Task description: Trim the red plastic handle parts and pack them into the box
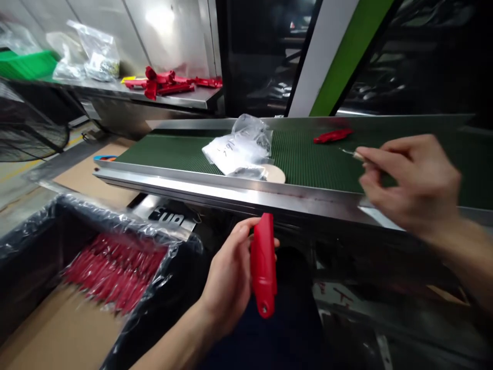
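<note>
In front of a green conveyor belt (308,164), the left hand (233,270) grips a red plastic part (263,267) from behind, seemingly leaving its face visible. Above the belt's right side, the right hand (416,182) pinches a thin, blurred tool (359,155), probably for fine control. Another red piece (333,135) lies on the belt; left of its near edge, a lined box (111,218) holds red parts (119,267) in rows, likely saving room.

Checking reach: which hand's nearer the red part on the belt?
Right. Right hand: just right of the red part. Left hand: farther, outside the belt's near rail.
</note>
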### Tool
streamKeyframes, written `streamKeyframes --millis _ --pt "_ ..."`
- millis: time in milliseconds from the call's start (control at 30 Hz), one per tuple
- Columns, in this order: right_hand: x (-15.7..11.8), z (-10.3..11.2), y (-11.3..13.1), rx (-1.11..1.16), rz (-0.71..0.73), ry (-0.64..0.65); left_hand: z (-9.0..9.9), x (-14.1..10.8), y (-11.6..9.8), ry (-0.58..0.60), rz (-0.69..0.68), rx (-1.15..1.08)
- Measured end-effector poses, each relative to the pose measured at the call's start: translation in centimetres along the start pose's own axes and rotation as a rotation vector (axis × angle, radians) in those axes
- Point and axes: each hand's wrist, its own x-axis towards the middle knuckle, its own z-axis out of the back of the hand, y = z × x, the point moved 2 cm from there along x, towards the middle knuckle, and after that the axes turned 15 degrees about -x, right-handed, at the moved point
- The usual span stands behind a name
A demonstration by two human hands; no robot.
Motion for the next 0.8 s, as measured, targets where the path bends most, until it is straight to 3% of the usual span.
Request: streamKeyframes --millis 67,100,267,400,500,567,700,800 --pt "-2.2 1.9 2.6 0.164 0.033 -0.053 0.0 -0.2 0.0 -0.008 0.010 -0.032" --pt "-3.4 2.6 3.9 0.282 0.027 -0.008 0.0 -0.2 0.0 -0.005 0.014 -0.049" --pt "-8.9 2.3 9.2 0.924 -0.231 0.515 0.3 -0.1 0.1 -0.033 0.072 -0.119" --pt "-11.5 0.8 11.3 1.205 -0.493 0.723 0.4 0.0 0.1 -0.042 0.103 -0.148" --pt "-12.2 0.2 11.7 1.283 -0.631 0.778 0.5 -0.1 0.0 -0.065 0.099 -0.135" --pt "-12.2 0.2 11.6 1.298 -0.634 0.790 0.5 -0.1 -0.1 -0.078 0.096 -0.125" --pt "-11.4 0.9 10.7 1.179 -0.518 0.703 1.2 0.3 0.0 -0.186 0.118 -0.095" --pt "-10.2 1.5 10.4 1.000 -0.285 0.596 1.9 0.3 0.6 -0.199 0.153 -0.049"
